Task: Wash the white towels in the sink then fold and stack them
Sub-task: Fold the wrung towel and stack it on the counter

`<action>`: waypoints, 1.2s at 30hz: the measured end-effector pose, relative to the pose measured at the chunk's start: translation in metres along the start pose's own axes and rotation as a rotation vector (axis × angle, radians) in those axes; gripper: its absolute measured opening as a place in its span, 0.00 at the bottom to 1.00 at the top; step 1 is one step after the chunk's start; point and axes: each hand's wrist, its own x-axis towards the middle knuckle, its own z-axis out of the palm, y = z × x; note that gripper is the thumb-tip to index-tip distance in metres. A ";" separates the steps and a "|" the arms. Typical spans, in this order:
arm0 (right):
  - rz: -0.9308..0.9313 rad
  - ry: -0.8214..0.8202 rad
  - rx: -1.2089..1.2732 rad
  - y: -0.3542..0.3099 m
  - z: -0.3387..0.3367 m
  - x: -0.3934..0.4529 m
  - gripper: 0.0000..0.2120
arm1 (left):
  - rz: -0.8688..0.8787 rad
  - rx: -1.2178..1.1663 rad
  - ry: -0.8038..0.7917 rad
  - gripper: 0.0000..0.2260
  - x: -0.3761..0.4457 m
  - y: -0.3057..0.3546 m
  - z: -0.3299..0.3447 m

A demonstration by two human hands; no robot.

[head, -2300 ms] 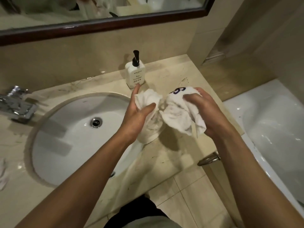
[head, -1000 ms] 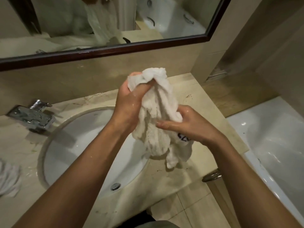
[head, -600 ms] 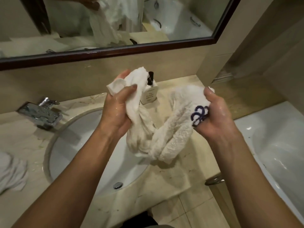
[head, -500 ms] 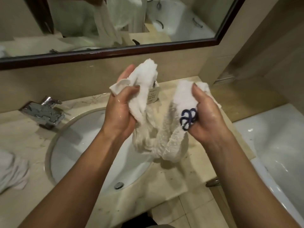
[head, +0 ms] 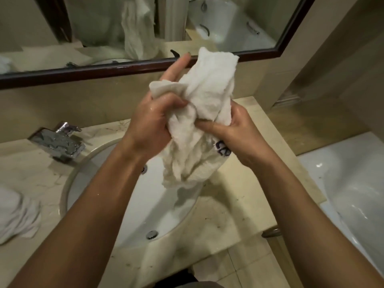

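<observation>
Person, head view: two bare forearms, no sleeves, watch, rings or gloves visible. Left hand [head: 153, 119] and right hand [head: 239, 134] glisten wet. Dark garment edge at bottom of frame, beneath the arms; its type cannot be told.

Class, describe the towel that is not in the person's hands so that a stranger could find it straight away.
Start at the round white sink set in the beige counter. Go past the chrome tap to the counter's far left edge: the loose towel lies crumpled there, flat on the stone, while the held towel hangs between both hands.
</observation>
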 end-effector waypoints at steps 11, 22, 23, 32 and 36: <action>0.100 0.084 -0.082 -0.018 -0.049 0.002 0.11 | -0.069 0.633 0.467 0.16 -0.027 -0.053 -0.041; 0.237 0.011 0.433 -0.040 -0.082 -0.003 0.11 | -0.485 0.421 0.034 0.42 -0.005 -0.159 0.023; 0.238 0.018 0.444 -0.037 -0.087 -0.005 0.12 | -0.490 0.396 0.033 0.34 -0.005 -0.159 0.024; 0.363 0.284 0.435 0.004 -0.144 -0.054 0.21 | -0.480 -0.183 0.005 0.18 -0.050 -0.147 0.011; 0.363 0.364 0.378 0.004 -0.156 -0.067 0.09 | -0.486 -0.289 0.218 0.24 -0.049 -0.158 0.006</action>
